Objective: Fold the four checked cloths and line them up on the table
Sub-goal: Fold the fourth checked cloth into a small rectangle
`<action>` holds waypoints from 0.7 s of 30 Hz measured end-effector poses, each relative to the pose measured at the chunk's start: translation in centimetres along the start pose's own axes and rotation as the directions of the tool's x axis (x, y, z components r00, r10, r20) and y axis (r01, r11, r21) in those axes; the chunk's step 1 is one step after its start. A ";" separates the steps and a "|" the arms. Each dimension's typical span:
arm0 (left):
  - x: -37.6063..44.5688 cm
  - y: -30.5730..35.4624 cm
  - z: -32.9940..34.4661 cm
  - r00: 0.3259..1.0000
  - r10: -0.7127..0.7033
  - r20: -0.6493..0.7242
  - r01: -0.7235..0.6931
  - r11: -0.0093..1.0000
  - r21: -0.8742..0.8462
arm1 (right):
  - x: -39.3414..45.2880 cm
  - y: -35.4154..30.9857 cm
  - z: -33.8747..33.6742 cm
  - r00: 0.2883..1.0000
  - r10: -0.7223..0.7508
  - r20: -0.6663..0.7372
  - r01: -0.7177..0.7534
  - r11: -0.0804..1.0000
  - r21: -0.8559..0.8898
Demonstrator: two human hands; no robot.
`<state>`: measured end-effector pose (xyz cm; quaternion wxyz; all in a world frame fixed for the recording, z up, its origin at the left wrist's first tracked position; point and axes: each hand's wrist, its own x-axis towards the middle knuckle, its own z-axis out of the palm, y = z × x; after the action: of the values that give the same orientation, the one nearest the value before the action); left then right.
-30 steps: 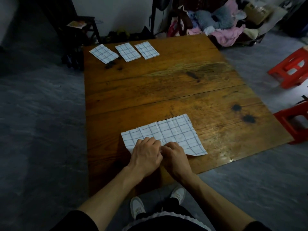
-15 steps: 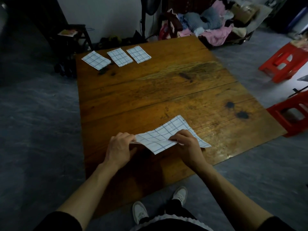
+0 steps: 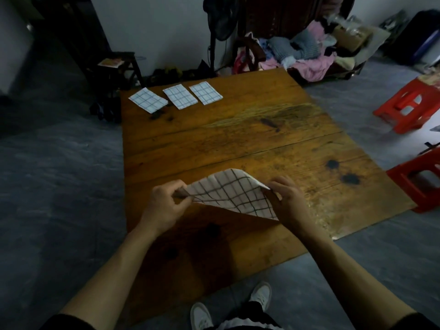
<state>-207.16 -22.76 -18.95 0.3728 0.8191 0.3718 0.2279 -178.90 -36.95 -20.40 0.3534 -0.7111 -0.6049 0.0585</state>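
While three folded checked cloths (image 3: 176, 98) sit lined up at upper left of the wooden table (image 3: 262, 139), the left hand (image 3: 164, 203) and right hand (image 3: 289, 201) pinch the fourth checked cloth (image 3: 232, 192), lifted at lower centre, its folding unfinished.

**Both hands raised, fingers pinched**

Your two bare forearms reach forward, roughly parallel. Your left hand (image 3: 164, 203) is curled, thumb and fingers pinched together. Your right hand (image 3: 288, 198) sits level with it, fingers bent and pinching too, wrist slightly cocked.
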 end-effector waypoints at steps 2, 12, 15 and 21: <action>0.1 0.5 -1.4 0.999 -0.016 -0.033 0.013 0.996 -0.092 | 0.8 -0.3 -0.4 1.000 0.005 -0.025 -0.004 1.000 0.029; -0.2 3.0 -6.8 0.994 0.080 -0.072 -0.102 0.904 -0.416 | 2.2 -2.7 -1.9 0.996 -0.063 -0.063 0.076 0.970 0.231; -0.5 3.2 -7.8 0.997 0.072 -0.031 -0.077 0.849 -0.522 | 2.3 -4.5 -2.6 0.996 -0.078 -0.048 0.087 0.962 0.259; 0.4 2.4 -8.5 0.997 0.060 -0.047 -0.076 0.821 -0.566 | 2.5 -6.0 -2.8 0.999 -0.043 -0.005 0.042 0.971 0.234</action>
<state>-211.33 -19.76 -11.77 0.5860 0.6807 0.2630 0.3524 -181.72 -35.77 -14.07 0.4357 -0.6515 -0.6090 0.1218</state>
